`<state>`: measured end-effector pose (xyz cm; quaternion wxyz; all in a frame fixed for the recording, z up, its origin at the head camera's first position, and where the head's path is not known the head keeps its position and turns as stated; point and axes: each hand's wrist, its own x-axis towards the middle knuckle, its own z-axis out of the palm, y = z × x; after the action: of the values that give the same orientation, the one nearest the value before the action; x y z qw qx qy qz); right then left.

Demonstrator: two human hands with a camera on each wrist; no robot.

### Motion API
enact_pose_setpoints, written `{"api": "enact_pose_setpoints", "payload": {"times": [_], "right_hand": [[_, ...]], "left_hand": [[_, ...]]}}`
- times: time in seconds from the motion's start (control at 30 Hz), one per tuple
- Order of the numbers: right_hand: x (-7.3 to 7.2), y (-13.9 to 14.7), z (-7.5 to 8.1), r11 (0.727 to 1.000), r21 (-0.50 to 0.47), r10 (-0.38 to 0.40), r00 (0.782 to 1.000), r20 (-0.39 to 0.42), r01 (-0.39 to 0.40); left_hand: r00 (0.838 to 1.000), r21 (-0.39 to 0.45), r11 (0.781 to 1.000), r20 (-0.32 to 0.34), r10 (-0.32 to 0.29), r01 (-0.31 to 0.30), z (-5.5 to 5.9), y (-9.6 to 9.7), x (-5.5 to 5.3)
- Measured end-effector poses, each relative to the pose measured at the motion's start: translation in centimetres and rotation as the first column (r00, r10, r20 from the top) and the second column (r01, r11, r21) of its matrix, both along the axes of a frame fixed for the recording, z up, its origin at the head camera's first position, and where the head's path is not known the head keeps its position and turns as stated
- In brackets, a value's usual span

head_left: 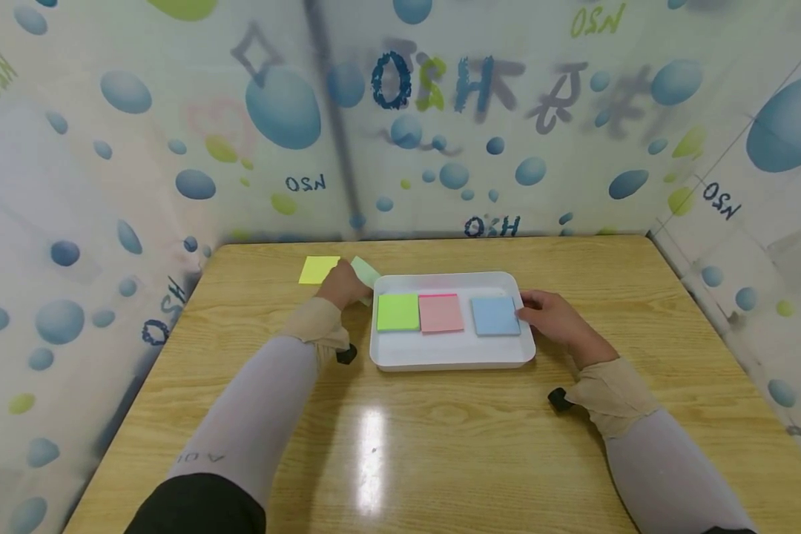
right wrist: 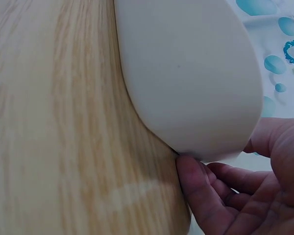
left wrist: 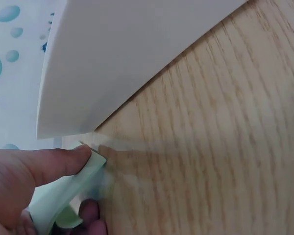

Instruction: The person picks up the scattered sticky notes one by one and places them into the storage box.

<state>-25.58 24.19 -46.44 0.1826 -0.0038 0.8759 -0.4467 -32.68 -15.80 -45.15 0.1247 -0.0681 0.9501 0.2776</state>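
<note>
My left hand [head_left: 343, 285] pinches a pale green sticky note pad [head_left: 365, 271] just off the tray's left end. In the left wrist view the thumb presses on the pale green paper [left wrist: 63, 183], which bends, with fingertips below it. My right hand [head_left: 552, 317] holds the right end of a white tray [head_left: 450, 365], the thumb over its rim and fingers against the outer wall [right wrist: 196, 83]. Inside the tray lie a bright green pad [head_left: 397, 312], a pink pad [head_left: 441, 314] touching or nearly touching it, and a blue pad [head_left: 495, 317] farther right.
A yellow sticky note pad [head_left: 317, 270] lies on the wooden table [head_left: 454, 445] behind and left of my left hand, partly covered by it. Behind the table's far edge hangs a patterned curtain [head_left: 400, 163].
</note>
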Motion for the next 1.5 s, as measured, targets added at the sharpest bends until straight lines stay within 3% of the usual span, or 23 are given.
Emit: {"api": "enact_pose_setpoints", "payload": {"times": [0.57,0.87,1.27,1.5], "right_hand": [[0.1,0.0,0.1,1.0,-0.001,0.005,1.0,-0.003,-0.005],[0.1,0.0,0.2,1.0,-0.001,0.012,1.0,-0.006,-0.012],[-0.1,0.1,-0.1,1.0,-0.012,0.001,1.0,0.006,0.0],[-0.1,0.1,-0.1,1.0,-0.018,0.001,1.0,0.009,-0.001]], "left_hand": [[0.999,0.045,0.999,-0.015,0.029,-0.028,0.5,-0.4,1.3],[0.992,0.061,0.996,-0.107,0.067,-0.061,0.0,-1.2,1.0],[0.957,0.184,0.979,-0.257,0.136,-0.09,-0.5,-2.3,1.5],[0.937,0.226,0.97,-0.315,0.154,-0.084,0.2,-2.7,2.3]]}}
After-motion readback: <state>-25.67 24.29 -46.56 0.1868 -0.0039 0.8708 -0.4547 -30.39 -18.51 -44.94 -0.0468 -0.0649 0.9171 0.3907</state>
